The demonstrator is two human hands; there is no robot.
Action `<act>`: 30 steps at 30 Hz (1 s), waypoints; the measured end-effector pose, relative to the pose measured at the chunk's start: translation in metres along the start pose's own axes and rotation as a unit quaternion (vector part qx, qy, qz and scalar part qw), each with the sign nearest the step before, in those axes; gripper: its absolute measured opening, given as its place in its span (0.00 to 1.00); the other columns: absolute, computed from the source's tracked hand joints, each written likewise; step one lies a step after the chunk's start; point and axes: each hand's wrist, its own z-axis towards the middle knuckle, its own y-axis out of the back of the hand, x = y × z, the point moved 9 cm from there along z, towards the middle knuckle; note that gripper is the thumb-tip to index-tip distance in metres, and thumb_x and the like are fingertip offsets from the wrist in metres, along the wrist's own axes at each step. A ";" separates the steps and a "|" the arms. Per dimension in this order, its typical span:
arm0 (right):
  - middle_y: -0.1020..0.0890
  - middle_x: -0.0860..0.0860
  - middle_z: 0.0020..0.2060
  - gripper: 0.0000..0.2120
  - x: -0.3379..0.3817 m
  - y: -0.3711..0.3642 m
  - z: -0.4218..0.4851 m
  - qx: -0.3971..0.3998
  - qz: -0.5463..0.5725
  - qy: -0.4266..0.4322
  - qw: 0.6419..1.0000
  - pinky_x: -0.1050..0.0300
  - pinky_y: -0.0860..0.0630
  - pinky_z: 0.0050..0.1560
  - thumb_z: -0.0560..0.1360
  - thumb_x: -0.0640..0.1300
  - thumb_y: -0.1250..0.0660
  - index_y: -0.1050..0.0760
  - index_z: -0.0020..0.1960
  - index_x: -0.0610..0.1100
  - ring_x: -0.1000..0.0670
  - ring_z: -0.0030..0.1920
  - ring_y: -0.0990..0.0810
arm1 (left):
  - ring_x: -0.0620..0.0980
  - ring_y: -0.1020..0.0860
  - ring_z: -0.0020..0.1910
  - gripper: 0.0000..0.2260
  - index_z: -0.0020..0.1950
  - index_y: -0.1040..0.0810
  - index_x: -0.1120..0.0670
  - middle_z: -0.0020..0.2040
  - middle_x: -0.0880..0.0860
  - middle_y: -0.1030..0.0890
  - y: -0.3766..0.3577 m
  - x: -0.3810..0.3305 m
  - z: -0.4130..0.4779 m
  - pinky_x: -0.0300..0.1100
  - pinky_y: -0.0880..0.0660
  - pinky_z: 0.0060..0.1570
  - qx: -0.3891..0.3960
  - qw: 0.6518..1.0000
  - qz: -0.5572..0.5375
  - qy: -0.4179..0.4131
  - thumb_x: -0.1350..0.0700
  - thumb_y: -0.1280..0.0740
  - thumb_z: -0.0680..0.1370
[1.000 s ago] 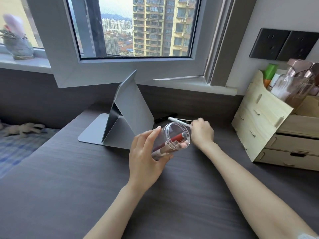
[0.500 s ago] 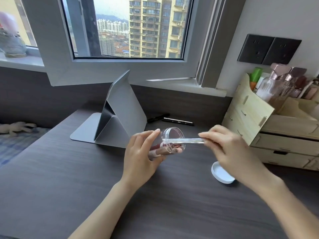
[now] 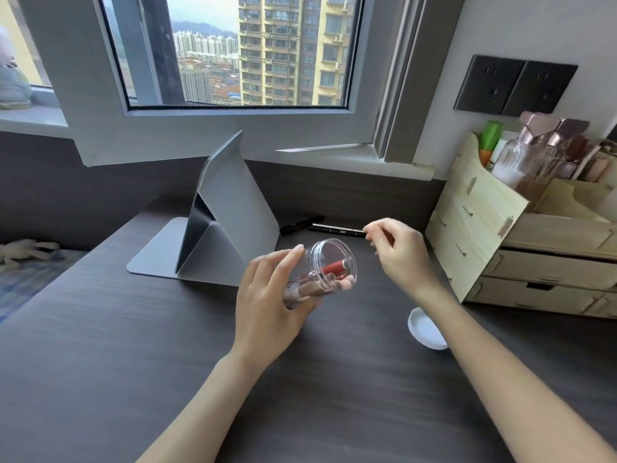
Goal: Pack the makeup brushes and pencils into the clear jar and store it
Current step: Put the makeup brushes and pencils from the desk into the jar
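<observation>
Left grip (image 3: pixel 267 295): hand wrapped around the body of the clear jar (image 3: pixel 319 272), fingers closed on it, lifting it clear of the worktop (image 3: pixel 100 362). Right grip (image 3: pixel 395 252): hand above the worktop just right of the jar mouth, fingers loosely curled with thumb and forefinger near each other; nothing could be seen held between them. The jar lay tilted nearly on its side, its long axis running from the left palm up and to the right, open mouth pointing toward the right hand. Inside it, one red tube (image 3: pixel 335 267) and at least one pinkish-brown stick (image 3: pixel 307 290) lay along that same axis; an exact count through the plastic could not be made. One white lid (image 3: pixel 425 332) rested on the worktop below and right of the jar. Two black pencils lay beyond the jar, end to end, long axes roughly left to right: a thicker one (image 3: pixel 300 224) and a thinner one (image 3: pixel 337 229) bearing small pale print, too small to read. One folded grey stand (image 3: pixel 230 215) stood left of the jar, and one wooden drawer organiser (image 3: pixel 480 222) to its right.
</observation>
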 end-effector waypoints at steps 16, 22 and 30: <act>0.23 0.40 0.57 0.12 -0.104 -0.113 0.074 0.174 -0.417 0.006 0.892 0.47 0.31 0.57 0.78 0.44 0.41 0.27 0.57 0.37 0.39 0.58 0.28 | 0.46 0.29 0.56 0.34 0.65 0.31 0.52 0.57 0.52 0.22 0.000 0.011 -0.001 0.27 0.38 0.59 -0.015 0.998 -0.026 0.054 0.51 0.23 0.62; 0.21 0.42 0.54 0.09 -0.081 -0.069 0.048 0.127 -0.252 -0.054 0.958 0.49 0.29 0.51 0.79 0.43 0.42 0.28 0.55 0.40 0.39 0.54 0.24 | 0.46 0.29 0.57 0.38 0.66 0.31 0.52 0.57 0.52 0.22 -0.001 0.009 -0.002 0.27 0.38 0.59 0.000 0.999 -0.017 0.047 0.54 0.19 0.60; 0.20 0.54 0.32 0.11 0.017 0.057 -0.024 0.043 0.178 -0.044 0.982 0.69 0.32 0.33 0.74 0.34 0.34 0.21 0.41 0.49 0.59 0.30 0.26 | 0.47 0.29 0.56 0.37 0.66 0.30 0.53 0.57 0.53 0.22 0.000 0.007 -0.003 0.25 0.40 0.60 0.001 0.999 -0.012 0.039 0.54 0.19 0.60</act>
